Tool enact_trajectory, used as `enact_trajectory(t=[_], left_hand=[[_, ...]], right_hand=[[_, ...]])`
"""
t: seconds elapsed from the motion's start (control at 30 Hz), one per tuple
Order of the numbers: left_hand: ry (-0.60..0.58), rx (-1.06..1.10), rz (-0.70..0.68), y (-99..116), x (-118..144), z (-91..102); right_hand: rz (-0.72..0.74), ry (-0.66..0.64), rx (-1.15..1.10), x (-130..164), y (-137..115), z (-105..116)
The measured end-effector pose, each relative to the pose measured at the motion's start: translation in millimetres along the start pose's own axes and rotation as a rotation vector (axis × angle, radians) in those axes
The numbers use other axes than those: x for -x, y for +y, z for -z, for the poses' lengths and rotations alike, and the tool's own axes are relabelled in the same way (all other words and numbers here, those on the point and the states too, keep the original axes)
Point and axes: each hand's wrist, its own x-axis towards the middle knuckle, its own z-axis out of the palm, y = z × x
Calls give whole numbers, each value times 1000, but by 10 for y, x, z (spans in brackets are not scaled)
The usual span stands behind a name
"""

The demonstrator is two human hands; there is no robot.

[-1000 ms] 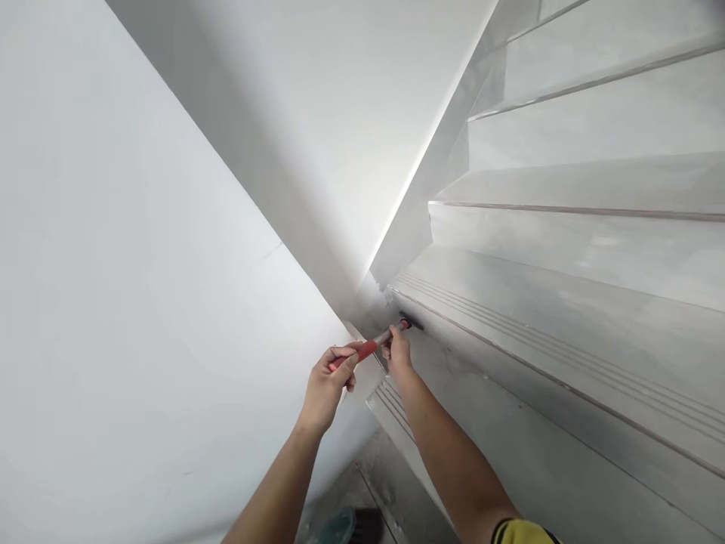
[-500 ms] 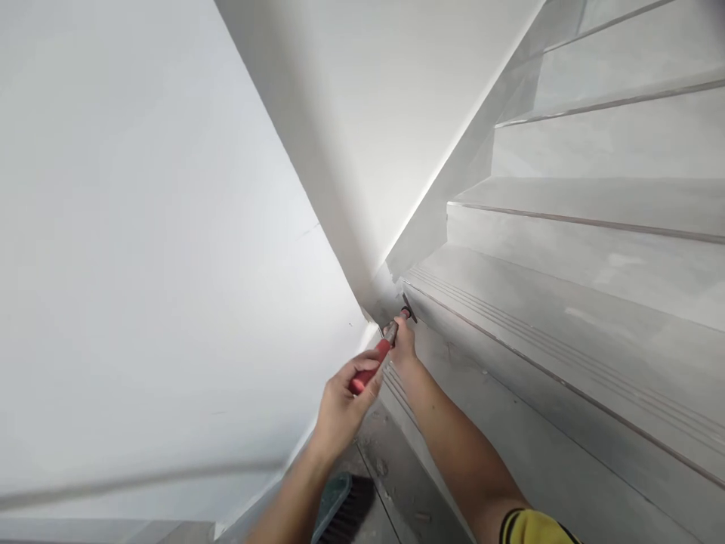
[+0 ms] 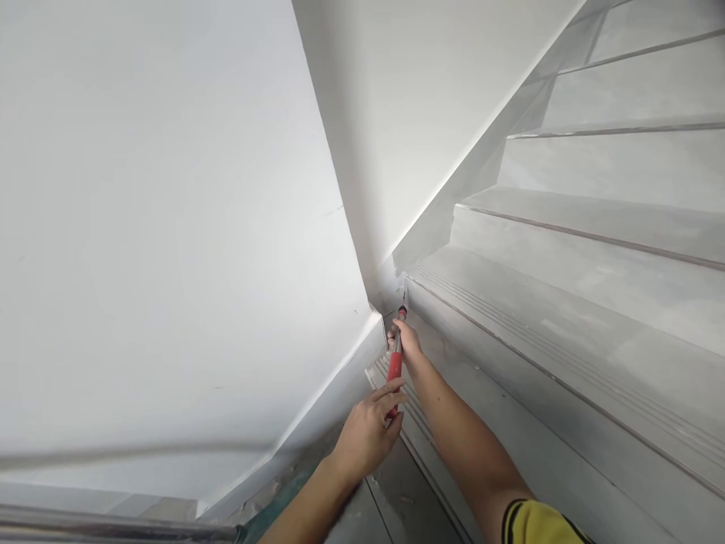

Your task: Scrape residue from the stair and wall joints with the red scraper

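Note:
A long-handled scraper with a red grip (image 3: 395, 367) points away from me into the corner where the white wall meets the stair. My left hand (image 3: 365, 434) is closed around the rear end of its red grip. Farther forward, my right hand (image 3: 408, 344) wraps the shaft just behind the head. The scraper's thin dark blade is seen almost edge-on at the left end of a grey step (image 3: 510, 340). Whether the blade touches the surface I cannot tell.
Grey stairs (image 3: 572, 196) rise to the right. A large white wall (image 3: 170, 227) fills the left, with a skirting strip (image 3: 317, 408) at its foot. A metal tube (image 3: 113, 525) and part of a green broom head (image 3: 283, 502) lie at the lower left. Debris dots the floor.
The scraper has swung from a rightward slant to nearly straight ahead, its blade turning edge-on. My left hand has moved right and nearer. The view has shifted, bringing the metal tube into sight.

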Motion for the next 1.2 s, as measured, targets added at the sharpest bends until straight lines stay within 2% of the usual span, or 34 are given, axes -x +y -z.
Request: enact_trajectory(t=[0.13,0.33,0.47,0.7,0.83,0.9,1.0,1.1,1.2], left_hand=[[-36,68,16,-18,22,-9],[-149,152,-8,-34,51,209],[-136,169,-10,-51,102,323],[-8,252,96,19,184,480],[-108,242,109,254,267,567],[-166,242,25,435,352,630],[-174,111,-108,688,565,730],[-166,47,-27,780,849,753],[-124,64,97,656,1079,666]], right_hand=[[-63,12,-46,58,-44,10],[-41,-61,-115,143,-61,-15],[-39,-55,-97,76,-90,2],[71,57,157,-175,-201,357],[154,63,193,-235,-162,494],[180,48,170,-251,-115,517],[202,28,120,-272,-50,539],[196,-1,87,-310,-22,543],[160,-8,60,-383,-39,482]])
